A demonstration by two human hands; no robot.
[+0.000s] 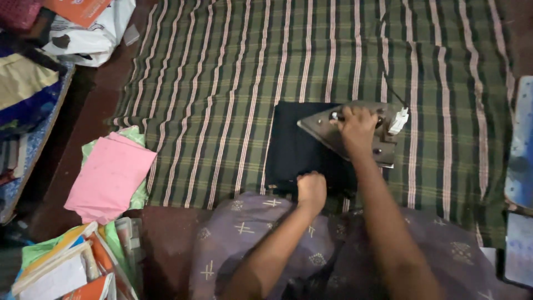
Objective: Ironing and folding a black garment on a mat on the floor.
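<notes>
A folded dark cloth lies on a green striped blanket spread over the floor. My right hand grips the handle of a metal clothes iron, which rests on the right part of the dark cloth with its tip pointing left. My left hand is closed in a fist and presses on the near edge of the dark cloth. The iron's cord runs away toward the top of the view.
A folded pink cloth on a light green one lies on the floor at the left. Books and papers are piled at the bottom left, bags at the top left. My lap in grey patterned fabric is below.
</notes>
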